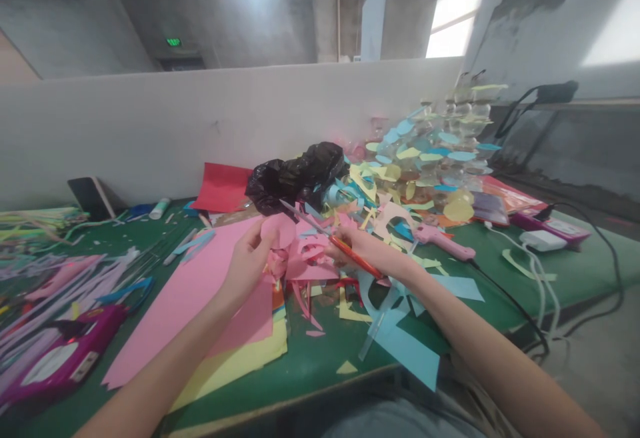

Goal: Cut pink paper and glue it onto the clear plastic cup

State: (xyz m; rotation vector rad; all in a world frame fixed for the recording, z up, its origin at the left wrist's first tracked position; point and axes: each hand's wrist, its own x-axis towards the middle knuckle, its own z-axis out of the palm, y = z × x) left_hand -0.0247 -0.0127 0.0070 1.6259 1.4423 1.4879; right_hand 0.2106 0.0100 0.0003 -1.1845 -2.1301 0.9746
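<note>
My left hand (254,246) pinches a rounded piece of pink paper (283,227), with a crumpled pink bit hanging below the fingers. In my right hand (361,249) are scissors (312,222) with orange handles. Their blades point up and to the left, just right of the pink piece; whether they touch it I cannot tell. Beneath my left forearm lies a stack of pink paper sheets (185,285), with yellow sheets (240,371) partly under it. Cut pink scraps (313,258) lie between my hands.
A black plastic bag (295,175) stands behind my hands. To the right are coloured scraps, a pink glue gun (445,241) with its cord, blue paper (407,351) and stacked clear cups with paper discs (440,148). A purple device (75,351) and craft stems sit at left.
</note>
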